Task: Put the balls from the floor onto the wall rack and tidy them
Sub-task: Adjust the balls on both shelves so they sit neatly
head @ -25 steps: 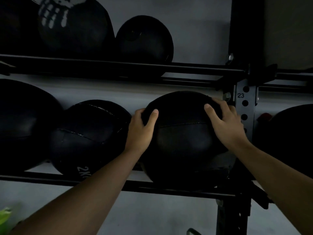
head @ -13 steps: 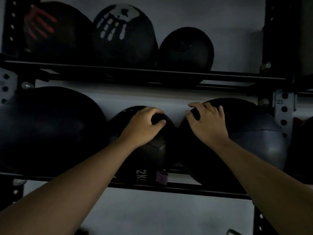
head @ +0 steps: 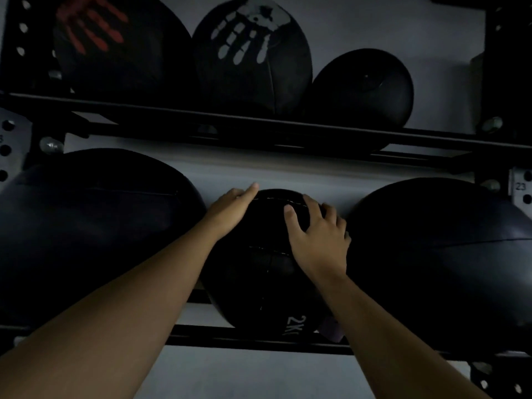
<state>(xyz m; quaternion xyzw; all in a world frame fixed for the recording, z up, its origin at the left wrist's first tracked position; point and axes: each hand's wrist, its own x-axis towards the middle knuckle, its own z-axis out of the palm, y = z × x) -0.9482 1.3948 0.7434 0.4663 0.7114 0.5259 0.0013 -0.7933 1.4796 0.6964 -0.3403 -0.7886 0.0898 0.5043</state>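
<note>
A small black 2 kg ball [head: 259, 272] rests on the lower rail of the wall rack [head: 253, 339], between a big black ball [head: 95, 226] on its left and another big black ball [head: 437, 254] on its right. My left hand [head: 230, 210] lies on the small ball's upper left side with the fingers stretched out. My right hand [head: 316, 237] grips its upper right side, fingers curled over the top. Both hands hold this ball.
The upper shelf [head: 259, 128] carries a ball with a red handprint [head: 115, 47], a ball with a white handprint [head: 250, 53] and a smaller plain black ball [head: 362, 87]. Perforated steel uprights [head: 521, 191] stand at the far left and right. Grey wall lies behind.
My right hand has left the big right ball and moved onto the small 2 kg ball, which my left hand still holds. The view has shifted left, centring the small ball.
</note>
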